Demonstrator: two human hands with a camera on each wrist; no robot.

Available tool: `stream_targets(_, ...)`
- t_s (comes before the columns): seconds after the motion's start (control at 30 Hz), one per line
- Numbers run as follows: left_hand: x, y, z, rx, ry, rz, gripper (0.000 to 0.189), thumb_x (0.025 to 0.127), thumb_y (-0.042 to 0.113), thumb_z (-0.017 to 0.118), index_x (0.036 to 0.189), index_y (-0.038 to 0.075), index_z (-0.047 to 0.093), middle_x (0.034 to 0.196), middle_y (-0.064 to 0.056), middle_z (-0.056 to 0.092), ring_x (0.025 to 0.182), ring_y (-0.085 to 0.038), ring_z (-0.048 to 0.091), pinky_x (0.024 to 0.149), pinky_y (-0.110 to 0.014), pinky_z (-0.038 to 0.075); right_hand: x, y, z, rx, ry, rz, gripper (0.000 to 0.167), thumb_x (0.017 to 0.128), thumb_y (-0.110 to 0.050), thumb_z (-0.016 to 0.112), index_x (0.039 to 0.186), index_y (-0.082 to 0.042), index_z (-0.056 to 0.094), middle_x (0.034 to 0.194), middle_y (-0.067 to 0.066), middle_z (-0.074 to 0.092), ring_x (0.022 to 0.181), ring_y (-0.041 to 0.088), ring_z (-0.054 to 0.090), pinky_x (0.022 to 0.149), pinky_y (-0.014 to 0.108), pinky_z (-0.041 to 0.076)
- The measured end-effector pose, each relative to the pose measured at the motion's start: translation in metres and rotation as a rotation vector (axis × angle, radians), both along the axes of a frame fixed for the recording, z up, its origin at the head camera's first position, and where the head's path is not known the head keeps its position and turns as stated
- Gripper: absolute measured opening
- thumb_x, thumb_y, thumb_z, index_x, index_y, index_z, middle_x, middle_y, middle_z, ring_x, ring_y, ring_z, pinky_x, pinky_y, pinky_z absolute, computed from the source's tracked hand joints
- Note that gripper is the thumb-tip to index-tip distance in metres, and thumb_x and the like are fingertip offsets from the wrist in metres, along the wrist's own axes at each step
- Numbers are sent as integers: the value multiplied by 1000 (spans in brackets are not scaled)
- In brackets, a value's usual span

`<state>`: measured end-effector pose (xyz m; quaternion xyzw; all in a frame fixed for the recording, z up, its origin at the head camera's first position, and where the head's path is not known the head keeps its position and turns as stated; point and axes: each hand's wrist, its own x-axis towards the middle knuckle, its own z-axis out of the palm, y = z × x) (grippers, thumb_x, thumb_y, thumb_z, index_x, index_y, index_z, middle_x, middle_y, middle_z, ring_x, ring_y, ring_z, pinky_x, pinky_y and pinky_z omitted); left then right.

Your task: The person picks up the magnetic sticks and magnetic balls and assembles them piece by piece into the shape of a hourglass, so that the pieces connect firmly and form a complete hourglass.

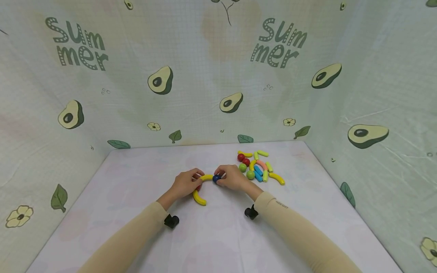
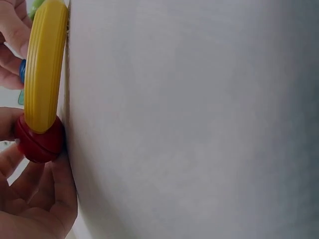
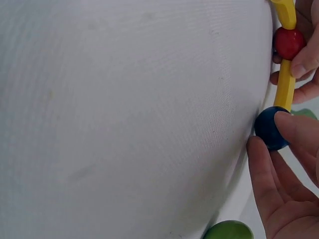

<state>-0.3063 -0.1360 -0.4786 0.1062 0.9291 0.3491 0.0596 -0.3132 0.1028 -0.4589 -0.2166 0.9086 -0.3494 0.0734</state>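
Note:
My left hand (image 1: 186, 182) grips a red ball (image 2: 41, 139) that joins two curved yellow rods. One yellow rod (image 1: 199, 198) curves from the ball toward me on the table. The other, a ridged yellow rod (image 2: 46, 69), runs rightward from the red ball to a dark blue ball (image 3: 272, 128). My right hand (image 1: 232, 177) pinches that blue ball between thumb and fingers, right at the rod's end. From the head camera, the left fingers cover most of the red ball.
Right of my right hand lies a loose cluster: red balls (image 1: 241, 157), green balls (image 1: 250, 174), blue rods (image 1: 258, 171), light green rods (image 1: 263, 153), a pink curved rod (image 1: 262, 164) and more yellow curved rods (image 1: 277, 178). A printed cloth wall (image 1: 198, 113) rises behind the table.

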Motion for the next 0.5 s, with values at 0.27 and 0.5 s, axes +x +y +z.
stream_targets(0.27, -1, -1, 0, -14, -5, -8, 25, 102, 26, 70, 126, 20, 70, 111, -2, 74, 94, -17, 68, 83, -33, 61, -2, -2, -2, -3, 1, 3, 24, 98, -11, 78, 121, -12, 72, 118, 8, 75, 95, 19, 69, 90, 35, 61)
stream_targets(0.5, -1, -1, 0, 20, -8, -12, 22, 101, 26, 71, 121, 16, 70, 108, -1, 72, 96, -18, 67, 81, -32, 61, -2, -5, -2, -18, 15, -11, 24, 97, -10, 79, 120, -10, 72, 119, 9, 75, 98, 19, 70, 93, 37, 61)
